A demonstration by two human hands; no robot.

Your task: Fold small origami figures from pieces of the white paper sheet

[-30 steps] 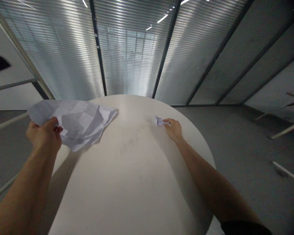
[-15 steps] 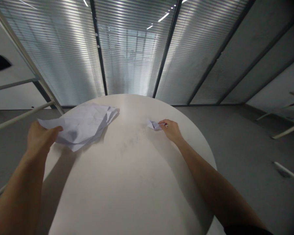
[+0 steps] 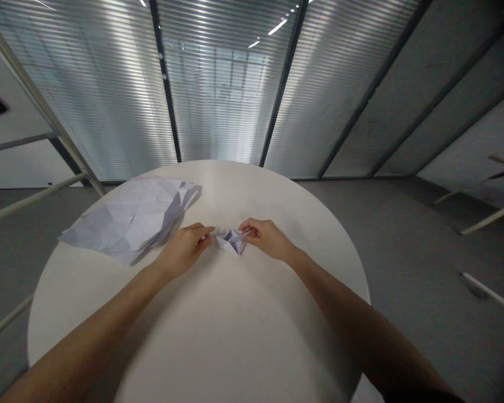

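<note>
A small folded white paper piece (image 3: 232, 241) lies near the middle of the round white table (image 3: 218, 336). My left hand (image 3: 185, 249) pinches its left corner and my right hand (image 3: 265, 237) pinches its right corner, fingers closed on the paper from both sides. A pile of creased white paper sheets (image 3: 130, 217) lies flat at the table's far left, apart from both hands.
Glass partitions with horizontal blinds and dark frames (image 3: 281, 84) stand behind the table. Grey carpet floor (image 3: 403, 246) surrounds it. White bars (image 3: 33, 196) run past the left edge, and more white bars (image 3: 487, 218) lie at the far right.
My left hand let go of the creased sheets, which now lie on the table, and came to the middle. My right hand brought the small folded paper toward the middle, where both hands hold it.
</note>
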